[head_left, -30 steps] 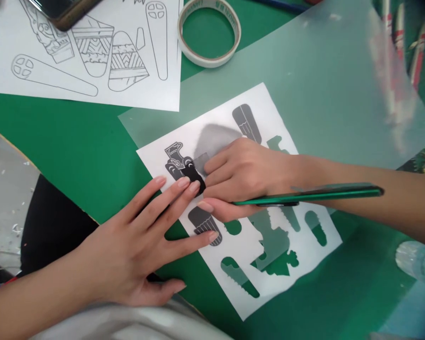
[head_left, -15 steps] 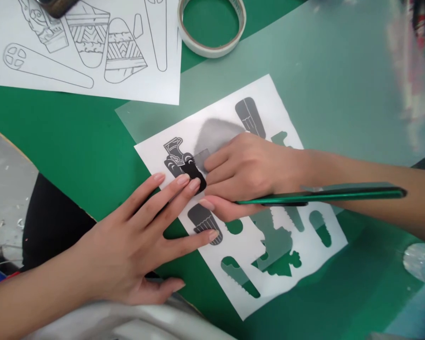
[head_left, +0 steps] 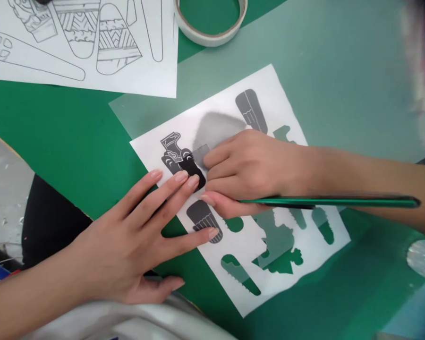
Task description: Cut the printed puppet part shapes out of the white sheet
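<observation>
A white paper sheet [head_left: 230,105] printed with dark shapes and pierced by several cut-out holes lies at an angle under both hands. My left hand [head_left: 152,231] rests flat on its left edge, fingers spread. Two fingertips touch a black printed figure [head_left: 193,172], and another finger lies on a dark striped shape [head_left: 202,218]. My right hand [head_left: 248,170] is closed around a slim green pen-shaped tool [head_left: 357,202], whose back end points right. The fist hides the tool's tip. Beside the knuckles is a small grey see-through rectangle [head_left: 200,153].
A translucent sheet [head_left: 326,80] covers much of the green table [head_left: 67,123]. At the upper left lies a paper with line drawings [head_left: 134,85], next to a roll of tape [head_left: 212,38]. Something clear and shiny, perhaps a bottle [head_left: 423,257], is at the right.
The view has shifted slightly, so the line drawings and tape roll sit higher. The tool's back end has swung a little lower and right. Both hands stay in nearly the same place on the sheet.
</observation>
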